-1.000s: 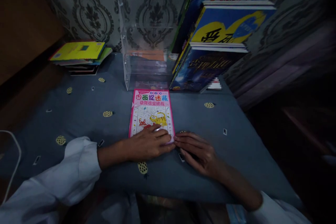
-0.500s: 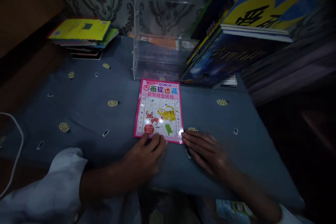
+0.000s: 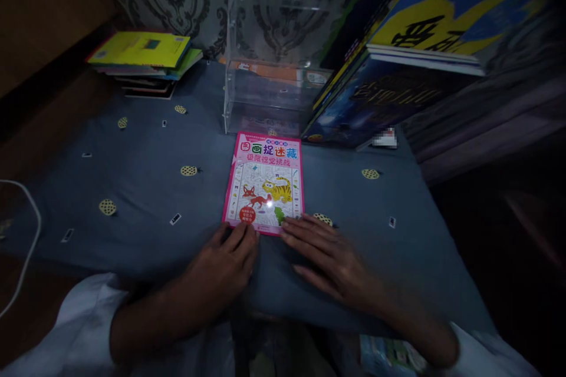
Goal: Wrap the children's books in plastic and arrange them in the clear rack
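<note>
A picture puzzle book (image 3: 267, 182) with a pink-edged cover, a red fox and a yellow tiger lies flat on the blue-grey cloth. My left hand (image 3: 232, 256) rests at its lower left edge, fingers bent and slightly apart, tips touching the bottom border. At the lower right corner, my right hand (image 3: 329, 256) lies with its fingers stretched out and their tips on the cover. Neither hand lifts the book. The thumb of my left hand is mostly hidden.
Behind the book stands a clear acrylic rack (image 3: 265, 115). Large books (image 3: 389, 94) lean upright at the right. A stack of thin books (image 3: 141, 50) lies at the back left. A white cable (image 3: 38, 230) curves along the left side of the cloth (image 3: 145, 188).
My left hand has moved left along the book's bottom edge. My right hand has shifted left, its fingertips now over the cover's corner. The book remains flat.
</note>
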Tool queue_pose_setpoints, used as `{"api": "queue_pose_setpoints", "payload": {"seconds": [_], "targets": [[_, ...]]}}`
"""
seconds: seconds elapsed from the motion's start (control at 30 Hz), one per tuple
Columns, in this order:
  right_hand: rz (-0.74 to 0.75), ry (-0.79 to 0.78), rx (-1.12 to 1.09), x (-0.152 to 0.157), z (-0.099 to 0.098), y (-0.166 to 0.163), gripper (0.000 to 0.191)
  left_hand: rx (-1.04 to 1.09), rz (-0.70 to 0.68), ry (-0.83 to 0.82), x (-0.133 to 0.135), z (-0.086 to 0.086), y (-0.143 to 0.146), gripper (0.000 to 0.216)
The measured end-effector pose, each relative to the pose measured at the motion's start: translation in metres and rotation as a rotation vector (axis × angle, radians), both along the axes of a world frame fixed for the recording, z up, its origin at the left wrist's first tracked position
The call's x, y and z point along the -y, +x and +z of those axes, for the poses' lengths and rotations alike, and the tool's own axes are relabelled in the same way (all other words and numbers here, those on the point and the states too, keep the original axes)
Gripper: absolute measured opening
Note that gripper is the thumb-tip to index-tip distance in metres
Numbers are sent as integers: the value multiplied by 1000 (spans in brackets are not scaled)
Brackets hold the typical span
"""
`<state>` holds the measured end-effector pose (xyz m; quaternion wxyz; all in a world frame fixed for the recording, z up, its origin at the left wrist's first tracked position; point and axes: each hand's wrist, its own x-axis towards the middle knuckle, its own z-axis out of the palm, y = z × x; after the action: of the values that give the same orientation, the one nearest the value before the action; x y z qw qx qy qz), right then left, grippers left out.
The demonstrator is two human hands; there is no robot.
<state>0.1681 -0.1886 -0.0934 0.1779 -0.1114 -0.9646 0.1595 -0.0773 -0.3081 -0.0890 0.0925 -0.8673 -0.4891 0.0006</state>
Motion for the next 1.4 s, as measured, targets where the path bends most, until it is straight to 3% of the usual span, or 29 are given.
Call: {"api": "queue_pose_setpoints", "payload": {"seconds": [0.17, 0.3, 0.47, 0.7, 1.07, 1.4], "targets": [[103, -79, 189, 3, -9, -28, 88, 71, -12, 25, -2, 0, -2, 36], [110, -60, 231, 4, -19, -32, 91, 102, 2, 4, -2, -1, -4, 38], [87, -51, 235, 7, -15, -29, 93, 162, 66, -33, 2, 0, -8, 39], [145, -103, 252, -3, -2, -39, 83, 193, 138, 3, 7, 0, -12, 43], [175, -114, 255, -16, -10, -54, 79, 224, 118, -52, 2, 4, -13, 39], [147, -206, 98, -34, -6, -67, 44, 193, 201, -30, -20, 5, -13, 25]]}}
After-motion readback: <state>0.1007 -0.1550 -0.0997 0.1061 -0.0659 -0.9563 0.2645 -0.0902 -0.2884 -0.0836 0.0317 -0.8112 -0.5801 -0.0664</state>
